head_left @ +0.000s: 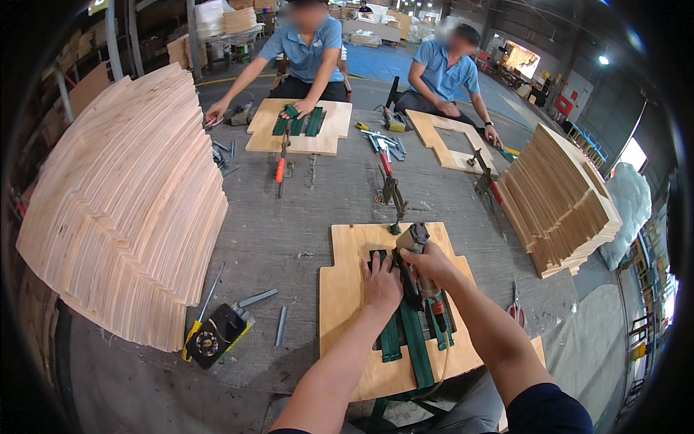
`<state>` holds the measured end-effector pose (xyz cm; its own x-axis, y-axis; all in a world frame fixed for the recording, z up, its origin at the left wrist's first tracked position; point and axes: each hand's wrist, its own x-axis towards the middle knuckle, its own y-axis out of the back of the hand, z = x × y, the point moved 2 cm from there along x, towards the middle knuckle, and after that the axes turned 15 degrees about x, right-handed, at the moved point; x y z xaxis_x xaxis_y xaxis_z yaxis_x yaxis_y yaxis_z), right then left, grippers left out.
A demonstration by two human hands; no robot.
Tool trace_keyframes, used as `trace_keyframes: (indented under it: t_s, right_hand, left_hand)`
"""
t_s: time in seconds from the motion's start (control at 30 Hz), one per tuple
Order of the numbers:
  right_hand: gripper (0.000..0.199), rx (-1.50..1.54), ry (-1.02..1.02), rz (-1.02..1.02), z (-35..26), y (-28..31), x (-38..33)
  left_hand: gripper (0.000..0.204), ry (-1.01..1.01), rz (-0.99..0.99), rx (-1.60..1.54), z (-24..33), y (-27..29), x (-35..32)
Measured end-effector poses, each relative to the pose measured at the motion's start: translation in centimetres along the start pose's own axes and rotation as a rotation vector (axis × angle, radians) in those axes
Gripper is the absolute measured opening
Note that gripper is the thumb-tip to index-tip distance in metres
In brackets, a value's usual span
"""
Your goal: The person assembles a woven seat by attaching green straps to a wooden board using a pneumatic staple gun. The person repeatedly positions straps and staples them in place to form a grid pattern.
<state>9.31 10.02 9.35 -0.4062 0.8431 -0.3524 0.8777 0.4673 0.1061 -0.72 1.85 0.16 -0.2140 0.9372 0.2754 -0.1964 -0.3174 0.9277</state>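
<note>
In front of me lies a pale plywood panel (340,307) with a cut-out in its middle. Dark green webbing straps (413,336) run lengthwise over the opening, and one hangs past the near edge toward my lap. My left hand (383,287) rests on the straps near the far end of the cut-out, its fingers stretched out. Closed around an air staple gun (414,237) is my right hand (431,265); the gun's nose, over the straps, is partly hidden. A toggle clamp (391,192) with a red handle stands at the panel's far edge.
Tall plywood stacks stand left (123,217) and right (557,202). Nearby lie a black tape-like tool (217,334), a screwdriver (194,340), staple strips (280,325) and scissors (515,307). Across the table, two people in blue shirts work at similar panels (336,130).
</note>
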Motion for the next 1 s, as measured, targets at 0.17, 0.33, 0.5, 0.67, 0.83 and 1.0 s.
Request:
trace_keyframes:
  t_s: [0.17,0.33,0.5,0.67,0.83,1.0]
  right_hand:
    - [0.029,-0.130,0.002,0.086,0.5,0.3,-0.3]
    - [0.033,-0.036,0.019,0.071,1.0,0.5,-0.1]
    - [0.033,-0.121,0.026,0.100,0.7,1.0,0.2]
    - [0.032,-0.100,0.054,0.135,0.6,1.9,0.1]
    - [0.037,0.087,-0.035,0.117,1.1,4.3,0.2]
    - [0.045,0.372,-0.176,0.280,2.3,10.4,-2.5]
  left_hand:
    - [0.033,-0.014,-0.030,-0.028,0.2,0.3,0.0]
    - [0.034,0.005,0.043,-0.018,0.2,0.1,-0.3]
    - [0.035,0.002,0.049,0.034,0.0,0.2,-0.1]
    - [0.034,-0.007,0.046,0.057,0.0,0.4,0.5]
    - [0.035,-0.021,0.020,0.060,0.6,0.6,0.5]
    - [0.035,-0.004,0.023,0.114,-0.3,0.4,0.6]
